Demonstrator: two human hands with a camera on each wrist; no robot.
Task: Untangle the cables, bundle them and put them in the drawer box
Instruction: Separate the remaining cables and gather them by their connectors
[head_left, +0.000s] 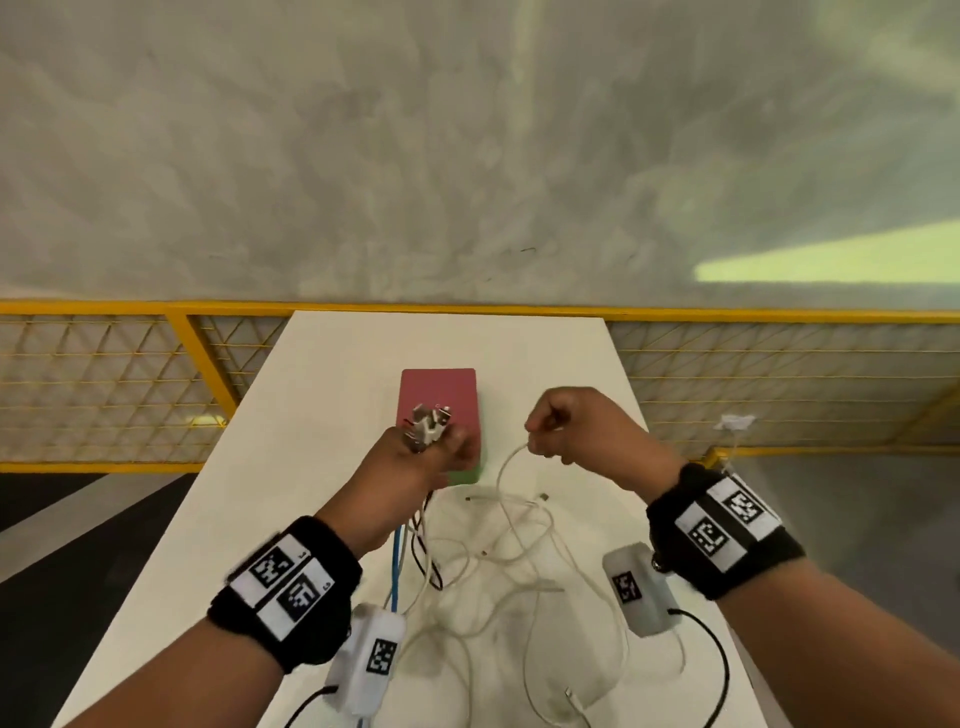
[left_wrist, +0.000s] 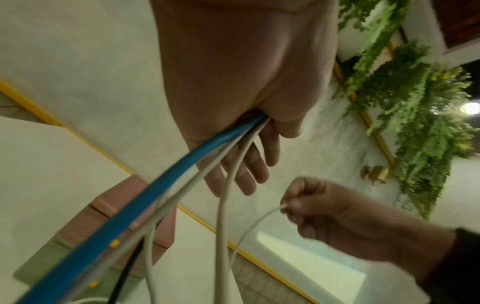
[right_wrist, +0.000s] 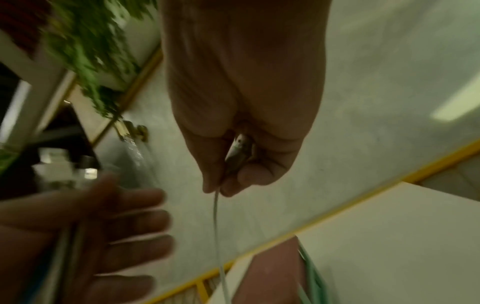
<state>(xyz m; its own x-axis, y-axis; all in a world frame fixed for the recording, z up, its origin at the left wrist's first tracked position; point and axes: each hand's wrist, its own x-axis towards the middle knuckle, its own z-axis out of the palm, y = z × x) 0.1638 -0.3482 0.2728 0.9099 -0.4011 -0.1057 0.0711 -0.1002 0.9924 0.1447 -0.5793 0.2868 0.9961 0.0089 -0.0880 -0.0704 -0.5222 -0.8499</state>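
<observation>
Head view: left hand (head_left: 415, 462) grips a cluster of cable plugs (head_left: 429, 423), blue cable (head_left: 397, 566) and white ones trailing below it. Right hand (head_left: 576, 426) pinches a thin white cable (head_left: 506, 462) end, its slack dropping to the tangle (head_left: 509, 571); pink drawer box (head_left: 439, 387) sits just beyond the left grip

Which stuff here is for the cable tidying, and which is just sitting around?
For the job:
- left hand, gripping a bunch of cable ends
- right hand, pinching one thin white cable
- tangled cables on the table
- pink drawer box

Just around:
- white table
- yellow fence
- hanging plants
</observation>
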